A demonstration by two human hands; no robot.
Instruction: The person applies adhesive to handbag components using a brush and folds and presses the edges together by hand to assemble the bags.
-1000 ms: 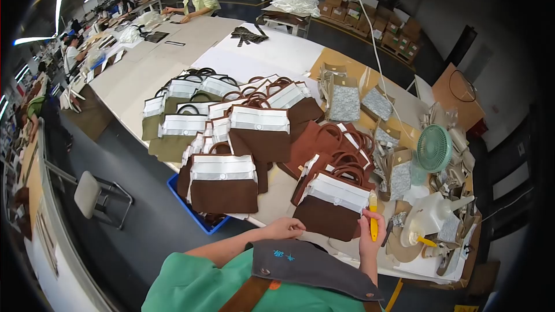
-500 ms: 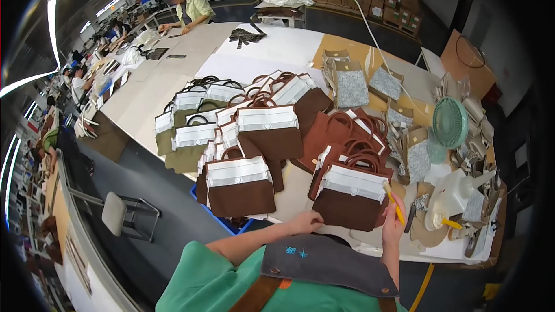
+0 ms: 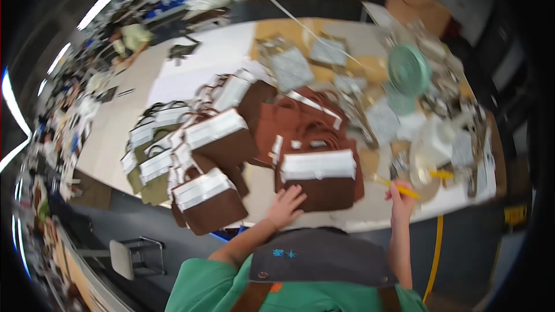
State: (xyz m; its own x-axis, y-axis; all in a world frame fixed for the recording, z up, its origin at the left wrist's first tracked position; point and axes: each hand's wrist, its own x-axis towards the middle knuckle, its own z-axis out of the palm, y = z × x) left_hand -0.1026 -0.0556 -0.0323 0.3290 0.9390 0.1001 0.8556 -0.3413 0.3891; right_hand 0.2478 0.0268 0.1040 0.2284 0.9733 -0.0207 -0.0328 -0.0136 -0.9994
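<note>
My left hand (image 3: 285, 206) lies with spread fingers at the lower left edge of a dark brown bag panel (image 3: 325, 194) with a white strip (image 3: 318, 165) across its top. In my right hand (image 3: 400, 193) is a yellow-handled brush (image 3: 408, 191), its bristles pointing left, just right of that panel. Reddish-brown pieces with handles (image 3: 303, 118) lie under and behind the panel. To the left are more brown bag pieces (image 3: 217, 211) with white strips, and olive ones (image 3: 156, 188) beyond them. The whole view is blurred by motion.
A green fan (image 3: 409, 70) stands at the right, behind a white container (image 3: 432, 141) and a second yellow-handled tool (image 3: 441, 174). Grey-patterned pieces (image 3: 292, 69) lie on the table's far side. Another person (image 3: 134, 37) is at the far left end. A chair (image 3: 121, 260) stands lower left.
The view has turned to the right. My left hand has opened and moved onto the panel's edge. My right hand has drawn the brush away from the white strip, and the brush now lies flatter.
</note>
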